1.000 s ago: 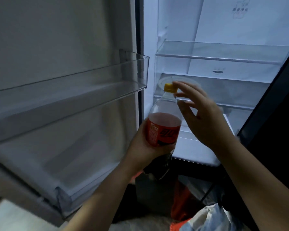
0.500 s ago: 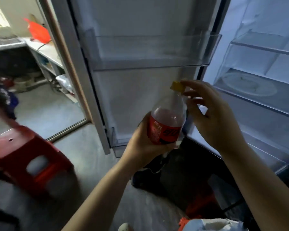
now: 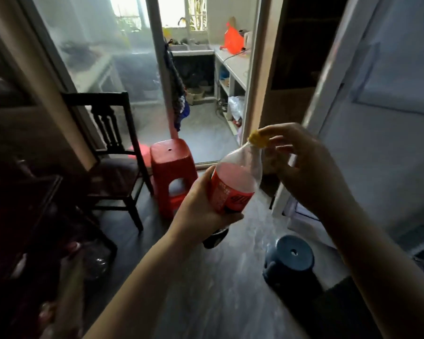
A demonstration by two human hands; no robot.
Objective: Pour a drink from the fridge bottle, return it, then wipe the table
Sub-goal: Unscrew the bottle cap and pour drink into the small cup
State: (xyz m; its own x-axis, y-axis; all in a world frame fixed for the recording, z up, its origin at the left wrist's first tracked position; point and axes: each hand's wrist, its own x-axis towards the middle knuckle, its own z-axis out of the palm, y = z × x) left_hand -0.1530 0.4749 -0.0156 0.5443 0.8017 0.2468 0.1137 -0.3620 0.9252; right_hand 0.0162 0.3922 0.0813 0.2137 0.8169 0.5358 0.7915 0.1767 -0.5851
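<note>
A clear plastic bottle (image 3: 238, 177) with a red label and reddish drink sits tilted in my left hand (image 3: 201, 211), which grips it around the label. Its yellow cap (image 3: 258, 139) points up and to the right. My right hand (image 3: 304, 165) pinches that cap with thumb and fingertips. The open fridge door (image 3: 382, 113) stands at the right edge, just behind my right hand. A dark table edge (image 3: 22, 216) shows at the far left, blurred and dim.
A red plastic stool (image 3: 171, 167) and a dark wooden chair (image 3: 115, 152) stand ahead on the left. A blue stool (image 3: 289, 260) sits on the floor below the bottle. Beyond, a glass sliding door (image 3: 103, 52) opens onto a kitchen counter (image 3: 233, 62).
My view has swung left, away from the fridge interior toward the room. Both hands have kept the bottle and cap, and the bottle now leans more to the right.
</note>
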